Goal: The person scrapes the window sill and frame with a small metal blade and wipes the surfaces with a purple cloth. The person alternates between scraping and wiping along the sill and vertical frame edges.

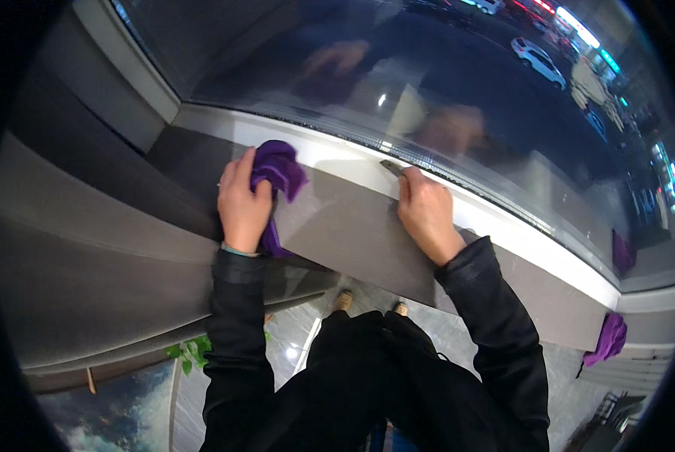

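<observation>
My left hand grips a bunched purple cloth over the left part of the grey window sill; one end of the cloth hangs down below the wrist. In my right hand is a small flat blade-like tool, possibly a scraper, whose tip points left. It lies over the white window frame, close to the dark seam along the foot of the glass. My fingers hide most of its handle. The window pane rises beyond, reflecting my hands.
A second purple cloth hangs over the sill's far right end. Grey upholstered seating fills the left side. Green leaves show below it, beside a cloud-patterned surface. Outside are a white car and lit signs.
</observation>
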`<state>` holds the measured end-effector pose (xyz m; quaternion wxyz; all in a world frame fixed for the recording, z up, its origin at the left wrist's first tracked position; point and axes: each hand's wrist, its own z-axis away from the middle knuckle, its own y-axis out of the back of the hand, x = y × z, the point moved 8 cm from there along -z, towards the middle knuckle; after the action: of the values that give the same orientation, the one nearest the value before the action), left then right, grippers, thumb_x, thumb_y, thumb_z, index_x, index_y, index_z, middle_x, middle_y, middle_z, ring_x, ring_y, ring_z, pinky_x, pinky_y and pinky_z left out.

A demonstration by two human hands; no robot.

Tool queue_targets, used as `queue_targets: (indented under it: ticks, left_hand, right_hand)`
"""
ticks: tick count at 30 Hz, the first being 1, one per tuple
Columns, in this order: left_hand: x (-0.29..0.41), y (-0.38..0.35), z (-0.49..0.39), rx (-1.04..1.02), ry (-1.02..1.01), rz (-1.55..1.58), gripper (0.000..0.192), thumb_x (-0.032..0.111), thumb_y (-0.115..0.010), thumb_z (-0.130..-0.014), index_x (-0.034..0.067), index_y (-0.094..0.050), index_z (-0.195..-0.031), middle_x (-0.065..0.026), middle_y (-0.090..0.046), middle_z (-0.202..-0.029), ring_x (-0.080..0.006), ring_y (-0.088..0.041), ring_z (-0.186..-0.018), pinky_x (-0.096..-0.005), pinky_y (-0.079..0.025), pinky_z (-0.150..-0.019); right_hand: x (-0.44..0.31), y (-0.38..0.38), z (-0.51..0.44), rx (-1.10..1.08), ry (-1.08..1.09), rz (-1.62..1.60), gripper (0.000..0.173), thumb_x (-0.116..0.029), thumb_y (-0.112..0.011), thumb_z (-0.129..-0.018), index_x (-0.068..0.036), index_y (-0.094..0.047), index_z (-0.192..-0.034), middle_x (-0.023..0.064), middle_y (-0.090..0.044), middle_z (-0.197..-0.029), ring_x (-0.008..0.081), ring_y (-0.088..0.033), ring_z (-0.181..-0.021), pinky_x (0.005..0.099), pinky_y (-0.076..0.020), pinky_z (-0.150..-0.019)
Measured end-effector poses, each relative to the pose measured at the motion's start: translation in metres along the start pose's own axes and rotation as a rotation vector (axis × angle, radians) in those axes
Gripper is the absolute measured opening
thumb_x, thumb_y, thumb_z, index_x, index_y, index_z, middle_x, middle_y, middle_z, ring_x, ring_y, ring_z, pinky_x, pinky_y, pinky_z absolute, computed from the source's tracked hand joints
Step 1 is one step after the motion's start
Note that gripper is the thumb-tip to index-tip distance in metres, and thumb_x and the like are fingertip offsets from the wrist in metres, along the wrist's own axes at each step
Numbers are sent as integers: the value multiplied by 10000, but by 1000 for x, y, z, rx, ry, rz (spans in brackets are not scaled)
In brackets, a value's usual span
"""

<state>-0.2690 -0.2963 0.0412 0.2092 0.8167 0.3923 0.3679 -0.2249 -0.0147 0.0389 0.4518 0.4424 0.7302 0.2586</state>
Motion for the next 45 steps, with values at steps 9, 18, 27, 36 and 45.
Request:
queue_targets:
  ticks: [9, 18, 27, 36, 45]
  left_hand:
    - [-123, 0, -60, 63, 434, 134, 445, 125, -588, -843, -32, -585, -1259, -225, -614, -1177, -345, -589, -1101, -377, -432, -991]
    - [66, -78, -44, -274, 66, -194, 277, 225, -586, -808, -24, -666, -900, -240, -651, -933, -434, -637, -860, -522, -512, -754]
    - [309, -138, 51, -434, -359, 184, 185, 133, -648, -752, 15, -662, -894, -168, -588, -864, -378, -593, -859, -476, -487, -745]
    - [474, -185, 115, -426, -514, 467, 129, 107, -676, -708, 16, -634, -789, -167, -566, -848, -366, -600, -845, -464, -502, -721]
    - [608, -244, 170, -669, -606, 613, 206, 126, -666, -739, -9, -679, -895, -183, -600, -952, -384, -603, -933, -473, -501, -796]
  right_hand:
    - [-48, 20, 34, -121, 86, -55, 74, -59, -592, -870, -23, -585, -935, 181, -627, -735, 379, -609, -605, 425, -496, -526]
    - [-15, 102, 118, 1, -7, -170, 120, -38, -633, -843, -20, -614, -959, 132, -641, -764, 337, -613, -588, 396, -478, -493]
    - [44, 182, 201, 211, -187, -147, 92, -34, -658, -830, -17, -639, -919, 118, -643, -742, 292, -632, -580, 353, -481, -504]
    - [103, 256, 308, 375, -471, -109, 31, 7, -624, -839, 6, -629, -870, 120, -563, -633, 263, -543, -479, 334, -411, -468]
    - [125, 300, 398, 495, -658, -73, 16, 6, -615, -856, 9, -618, -871, 148, -547, -609, 270, -541, -482, 337, -394, -468]
